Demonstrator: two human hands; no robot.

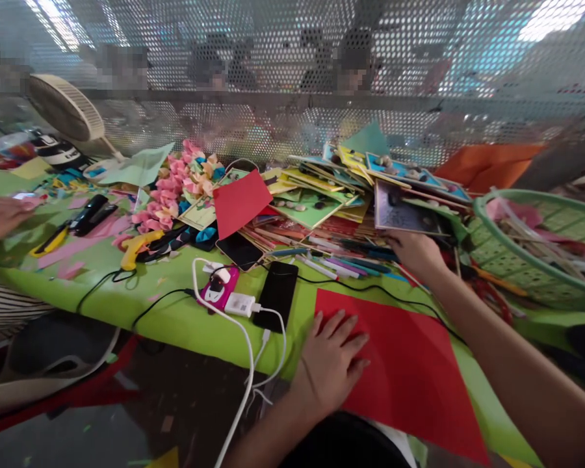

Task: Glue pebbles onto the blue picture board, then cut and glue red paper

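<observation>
My left hand (332, 364) lies flat with spread fingers on the left edge of a large sheet of red paper (404, 370) at the table's front. Farther back, my right hand (416, 255) reaches to the pile, its fingers bent together just below a dark purple picture card (409, 211). Whether they pinch the card's lower edge or something under it is hidden. Several markers and pencils (346, 265) lie left of my right hand. Behind them, picture cards (314, 205) are heaped loosely, and a smaller red sheet (241, 203) leans there.
A black phone (275, 296) and a pink power adapter (219, 289) with white cables lie left of the paper. A yellow glue gun (139, 248), pink paper flowers (163, 198) and a fan (68, 107) stand farther left. A green basket (526, 260) is right. Another person's hand (2, 218) shows far left.
</observation>
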